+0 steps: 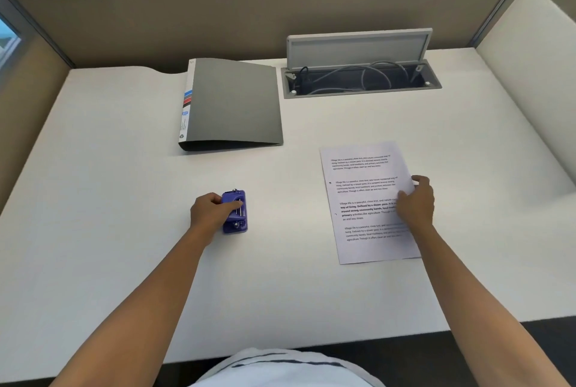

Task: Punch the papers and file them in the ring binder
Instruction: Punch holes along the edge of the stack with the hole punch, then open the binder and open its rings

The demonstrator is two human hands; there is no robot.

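A blue hole punch point(236, 212) stands on the white desk point(124, 168) left of centre, and my left hand point(209, 209) grips its left side. To the right lie printed papers point(363, 202) with two small punched holes along their left edge. My right hand point(416, 199) pinches the papers' right edge, thumb on top. A grey ring binder point(233, 103) lies closed at the back of the desk, its labelled spine facing left, apart from both hands.
Behind the papers, a cable box point(361, 79) is sunk in the desk with its lid point(358, 47) raised and wires inside. Brown partition walls point(218, 12) enclose the back and sides. A curved white desk section point(530, 90) runs along the right.
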